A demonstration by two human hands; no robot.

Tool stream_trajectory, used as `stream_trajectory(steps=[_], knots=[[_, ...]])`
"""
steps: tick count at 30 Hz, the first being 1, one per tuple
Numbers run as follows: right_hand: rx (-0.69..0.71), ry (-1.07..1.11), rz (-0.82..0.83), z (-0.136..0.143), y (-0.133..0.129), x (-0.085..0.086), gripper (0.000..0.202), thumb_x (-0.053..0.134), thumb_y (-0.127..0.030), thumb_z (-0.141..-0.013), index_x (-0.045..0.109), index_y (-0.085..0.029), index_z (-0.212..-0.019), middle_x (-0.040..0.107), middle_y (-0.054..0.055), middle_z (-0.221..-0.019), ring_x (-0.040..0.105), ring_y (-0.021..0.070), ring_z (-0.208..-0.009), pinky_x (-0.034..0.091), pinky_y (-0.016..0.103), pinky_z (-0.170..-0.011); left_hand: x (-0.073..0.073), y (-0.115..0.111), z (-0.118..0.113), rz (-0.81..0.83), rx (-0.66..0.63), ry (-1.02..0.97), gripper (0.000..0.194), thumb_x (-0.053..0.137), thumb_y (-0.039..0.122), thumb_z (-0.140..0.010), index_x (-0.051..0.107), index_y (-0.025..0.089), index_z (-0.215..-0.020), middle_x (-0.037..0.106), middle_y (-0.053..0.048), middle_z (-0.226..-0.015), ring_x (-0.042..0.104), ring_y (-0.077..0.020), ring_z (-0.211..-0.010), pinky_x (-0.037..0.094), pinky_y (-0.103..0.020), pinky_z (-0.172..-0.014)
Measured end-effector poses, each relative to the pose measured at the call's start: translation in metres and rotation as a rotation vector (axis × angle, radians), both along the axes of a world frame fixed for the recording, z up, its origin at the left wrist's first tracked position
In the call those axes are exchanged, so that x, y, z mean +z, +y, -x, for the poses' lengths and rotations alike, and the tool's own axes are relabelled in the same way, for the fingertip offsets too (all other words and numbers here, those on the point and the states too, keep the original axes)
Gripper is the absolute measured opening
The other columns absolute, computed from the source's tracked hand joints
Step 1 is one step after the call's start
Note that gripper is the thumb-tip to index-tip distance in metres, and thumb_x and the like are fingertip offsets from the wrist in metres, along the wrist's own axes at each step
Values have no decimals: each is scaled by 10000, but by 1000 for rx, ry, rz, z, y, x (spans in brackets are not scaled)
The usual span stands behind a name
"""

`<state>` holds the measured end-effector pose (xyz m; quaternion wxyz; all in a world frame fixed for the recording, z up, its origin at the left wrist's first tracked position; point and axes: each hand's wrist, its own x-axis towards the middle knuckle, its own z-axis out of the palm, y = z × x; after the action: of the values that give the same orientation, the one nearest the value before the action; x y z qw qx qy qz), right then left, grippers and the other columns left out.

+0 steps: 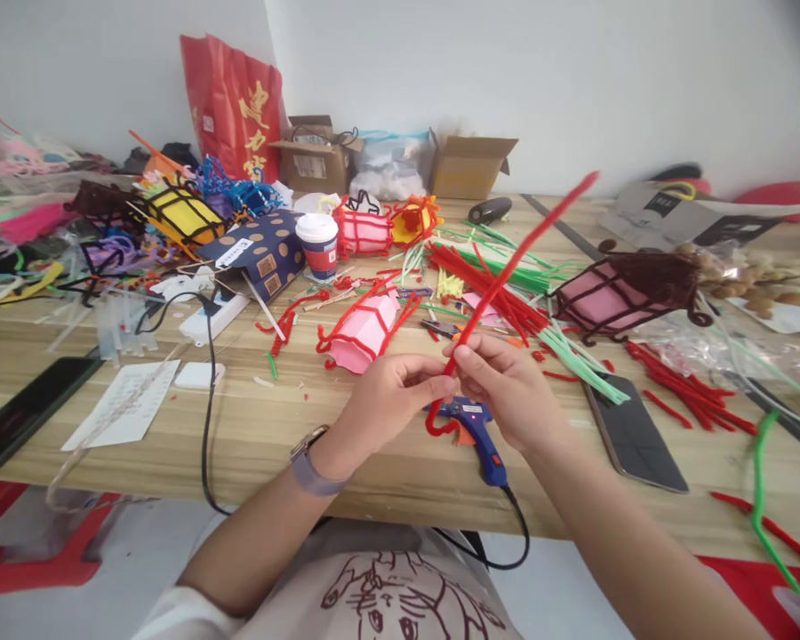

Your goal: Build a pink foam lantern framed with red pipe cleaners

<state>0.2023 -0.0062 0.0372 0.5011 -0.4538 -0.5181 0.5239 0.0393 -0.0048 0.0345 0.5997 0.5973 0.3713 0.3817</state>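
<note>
"Pipe cleaner (518,267), red and fuzzy: is that what both hands have?"

"Yes, and in this view it is just above the glue gun (485,449). The left hand (400,391) pinches it between thumb and forefinger, near its bent lower part. The right hand (507,387) pinches it a little higher, also with thumb and forefinger."

"Why so close together?"

"Probably for control: two pinches nearly side by side would steady the bend and stop the soft wire turning. The long straight part slants up and to the right, free of the fingers. The short end curls below them, over the front of the gun."

"Touching the gun?"

"I cannot tell; it overlaps it in view. The gun lies on the table (387,484) with its handle toward the near edge, perhaps so it is easy to grab. Its cable (525,533) loops down past that edge."

"What is around it?"

"Beyond the gun and to its left sits a pink lantern (364,331) with red edging, apart from both hands. Straight beyond the gun is a heap of red stems (457,267), apparently laid in one bunch for easy picking. To the gun's right lies a phone (636,431), and pale green stems (583,363) reach over its far end, likely for want of room."
</note>
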Motion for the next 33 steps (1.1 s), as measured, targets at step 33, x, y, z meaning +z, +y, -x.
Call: stream_trajectory(steps=[33], knots=[[-120,-1102,291,-50,-53,-62,407,553,-581,-699,684,-216,-821,752,115,-799,697,308,-739,477,369,-645,-35,11,35,598,801,-795,256,497,208,-971,640,119,-779,680,-66,-759,643,-110,-712,539,-227,-718]])
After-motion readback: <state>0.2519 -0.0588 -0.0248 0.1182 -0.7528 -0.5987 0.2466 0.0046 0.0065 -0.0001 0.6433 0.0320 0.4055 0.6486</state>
